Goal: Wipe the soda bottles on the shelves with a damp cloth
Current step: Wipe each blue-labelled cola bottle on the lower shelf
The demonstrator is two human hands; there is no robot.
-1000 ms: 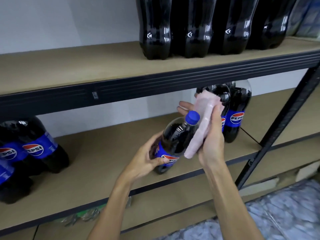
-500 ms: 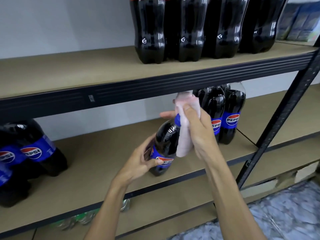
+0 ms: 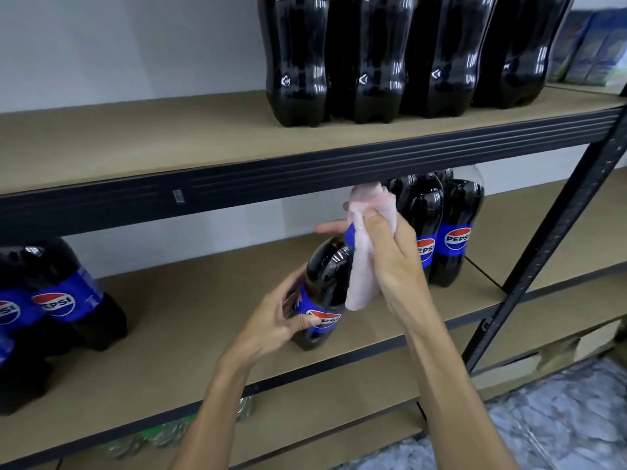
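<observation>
Black rail [image 3: 271, 171] overhangs cloth [image 3: 363, 269], held bottle [image 3: 327, 276] — Pepsi bottles [image 3: 454, 232] behind.

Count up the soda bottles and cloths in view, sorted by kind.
Cola bottles on the upper shelf, front row: 4
Pepsi bottles showing a logo: 5, one held, two to its right, two at left; another seems cut off at the left edge, not counted
Pink cloth: 1
Total: 10
</observation>
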